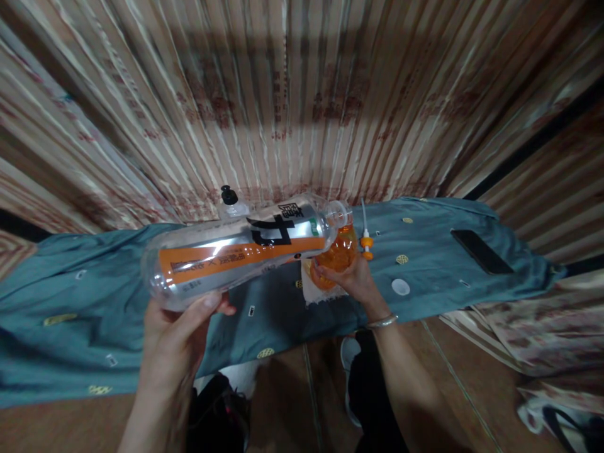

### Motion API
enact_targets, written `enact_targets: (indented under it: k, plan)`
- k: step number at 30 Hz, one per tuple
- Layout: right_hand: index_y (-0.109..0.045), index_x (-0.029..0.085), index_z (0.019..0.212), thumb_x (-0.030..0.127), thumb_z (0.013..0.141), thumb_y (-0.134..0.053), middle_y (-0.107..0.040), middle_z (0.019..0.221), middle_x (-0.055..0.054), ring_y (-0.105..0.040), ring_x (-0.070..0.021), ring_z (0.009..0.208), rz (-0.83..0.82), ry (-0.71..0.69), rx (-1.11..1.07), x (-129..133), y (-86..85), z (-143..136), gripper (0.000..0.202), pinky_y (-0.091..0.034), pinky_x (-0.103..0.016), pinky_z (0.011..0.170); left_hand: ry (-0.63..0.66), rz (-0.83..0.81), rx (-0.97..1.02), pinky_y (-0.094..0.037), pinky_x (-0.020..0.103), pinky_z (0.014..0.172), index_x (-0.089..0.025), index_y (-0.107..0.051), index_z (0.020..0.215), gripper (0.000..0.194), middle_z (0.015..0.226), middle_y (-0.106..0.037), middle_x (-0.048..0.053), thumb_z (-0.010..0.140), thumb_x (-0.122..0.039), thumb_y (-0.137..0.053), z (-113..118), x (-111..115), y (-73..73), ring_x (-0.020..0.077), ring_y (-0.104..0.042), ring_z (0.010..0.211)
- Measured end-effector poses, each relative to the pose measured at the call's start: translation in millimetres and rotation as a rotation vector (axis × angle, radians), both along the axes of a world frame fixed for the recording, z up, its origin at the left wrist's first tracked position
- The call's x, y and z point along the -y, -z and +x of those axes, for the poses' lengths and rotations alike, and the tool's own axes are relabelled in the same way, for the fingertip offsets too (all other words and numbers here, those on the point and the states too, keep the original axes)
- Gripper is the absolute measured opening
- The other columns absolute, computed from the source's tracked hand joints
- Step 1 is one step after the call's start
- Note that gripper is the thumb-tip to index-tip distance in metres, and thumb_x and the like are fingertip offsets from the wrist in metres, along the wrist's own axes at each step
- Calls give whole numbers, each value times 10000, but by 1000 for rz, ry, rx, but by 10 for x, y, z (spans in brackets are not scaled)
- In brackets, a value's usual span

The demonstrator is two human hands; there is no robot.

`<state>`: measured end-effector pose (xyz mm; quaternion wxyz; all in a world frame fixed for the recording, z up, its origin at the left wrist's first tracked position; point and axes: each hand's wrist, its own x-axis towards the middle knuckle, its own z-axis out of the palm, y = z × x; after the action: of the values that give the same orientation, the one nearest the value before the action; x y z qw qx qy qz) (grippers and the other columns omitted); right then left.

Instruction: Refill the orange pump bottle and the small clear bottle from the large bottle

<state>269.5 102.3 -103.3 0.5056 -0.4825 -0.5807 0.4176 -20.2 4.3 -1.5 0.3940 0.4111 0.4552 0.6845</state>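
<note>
My left hand [182, 330] grips the base end of a large clear plastic bottle [245, 245] with an orange and silver label. The bottle is tipped nearly level, its uncapped neck at the mouth of a small orange see-through bottle [342, 248]. Whether liquid runs between them I cannot tell. Closed around the orange bottle is my right hand [353, 277], with a bracelet on the wrist. Under the orange bottle lies a pale cloth [314, 290]. An orange and white pump top [367, 244] with a thin tube rests just right of it.
A clear bottle with a black cap [229, 198] stands behind the large bottle. To the right lie a white round lid [401, 287] and a black phone [481, 251] on the green tablecloth [425, 239]. A striped curtain [283, 94] hangs behind the table.
</note>
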Motion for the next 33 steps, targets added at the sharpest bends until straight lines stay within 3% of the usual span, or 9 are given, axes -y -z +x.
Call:
enact_targets:
  k: [10, 18, 25, 30, 33]
  plan:
    - [-691, 242, 1355, 458, 671, -1013, -832, 1287, -104, -781, -351, 1257, 29, 30, 6, -21, 57, -23, 786, -638, -529, 1133, 27, 0, 1, -626, 203, 486, -184, -863, 854, 303, 687, -784, 35, 624, -306, -1017, -47, -21, 27, 163, -736, 574]
    - [-718, 229, 1283, 508, 688, -989, -843, 1252, -108, -811, -343, 1177, 20, 7, -17, -13, 28, -13, 711, -662, -515, 1085, 24, 15, -5, -623, 208, 483, -182, -859, 838, 296, 691, -784, 39, 623, -311, -1017, -23, -44, 42, 162, -730, 578]
    - [-737, 229, 1262, 511, 667, -1003, -849, 1222, -108, -814, -345, 1161, 19, 12, 9, -14, -32, 19, 710, -671, -510, 1061, 23, 18, 10, -628, 217, 480, -200, -871, 887, 324, 706, -787, 35, 622, -315, -1016, -17, -25, 27, 157, -717, 574]
    - [-712, 236, 1299, 494, 655, -1008, -845, 1252, -92, -807, -337, 1185, 33, 29, -19, -51, -17, 19, 755, -663, -495, 1085, 16, 39, -25, -629, 228, 468, -177, -842, 748, 226, 671, -776, 45, 642, -312, -988, -8, -37, 26, 174, -724, 575]
    - [-696, 240, 1323, 486, 645, -1015, -843, 1262, -89, -811, -336, 1174, 28, 26, -46, -64, 2, 19, 789, -659, -505, 1094, 15, 29, -12, -629, 234, 464, -175, -851, 807, 258, 668, -776, 37, 627, -293, -993, -2, -43, 15, 173, -716, 548]
